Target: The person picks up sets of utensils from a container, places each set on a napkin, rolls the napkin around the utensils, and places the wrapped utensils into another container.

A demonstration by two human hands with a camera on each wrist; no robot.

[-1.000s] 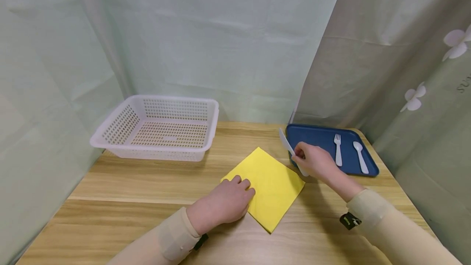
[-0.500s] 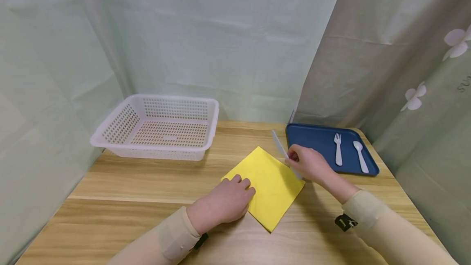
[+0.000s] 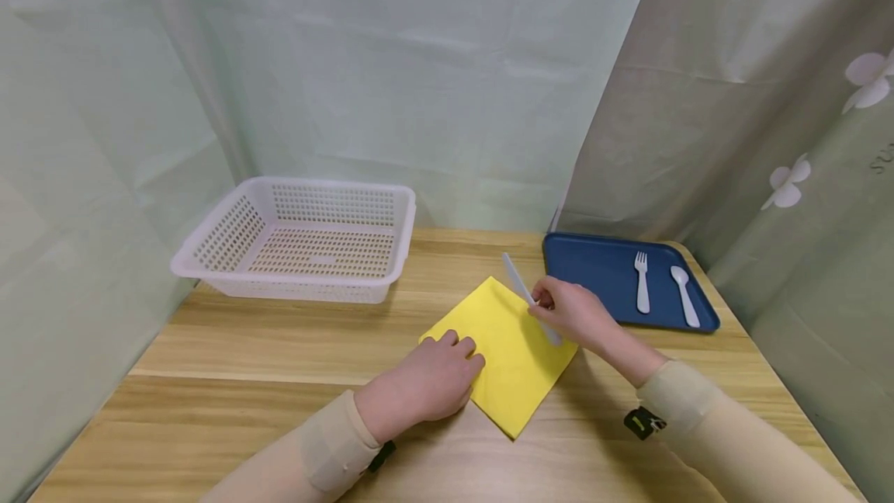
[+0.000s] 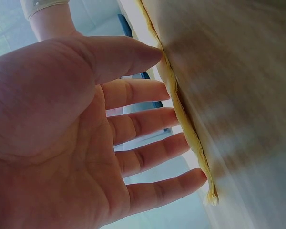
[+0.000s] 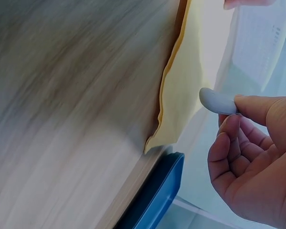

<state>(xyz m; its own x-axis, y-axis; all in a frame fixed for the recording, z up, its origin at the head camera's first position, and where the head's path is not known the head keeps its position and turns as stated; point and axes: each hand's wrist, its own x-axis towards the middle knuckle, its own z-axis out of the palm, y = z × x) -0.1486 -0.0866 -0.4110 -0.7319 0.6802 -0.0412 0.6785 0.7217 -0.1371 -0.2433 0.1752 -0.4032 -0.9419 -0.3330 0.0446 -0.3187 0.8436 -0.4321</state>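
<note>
A folded yellow napkin [image 3: 506,371] lies diagonally on the table in the head view. The fingertips of my left hand [image 3: 426,380] rest on its left side. In the left wrist view the left-hand fingers [image 4: 148,121] and thumb are extended, their tips touching the napkin [image 4: 183,117]. My right hand [image 3: 576,315] pinches a white knife [image 3: 518,279] between thumb and fingers, slanting over the napkin's right part. In the right wrist view the knife's rounded end [image 5: 217,101] shows above the cloth, apart from it. The other right-hand fingers are curled below.
To the right stands a blue tray [image 3: 590,274] bearing a white fork [image 3: 642,286] and a white spoon [image 3: 685,297]. At the back left is a white perforated basket [image 3: 300,284]. Curtains [image 3: 433,84] hang round the wooden table [image 3: 244,379].
My right hand has moved leftward with the knife, from the tray's left edge to over the napkin. The left hand has stayed on the cloth.
</note>
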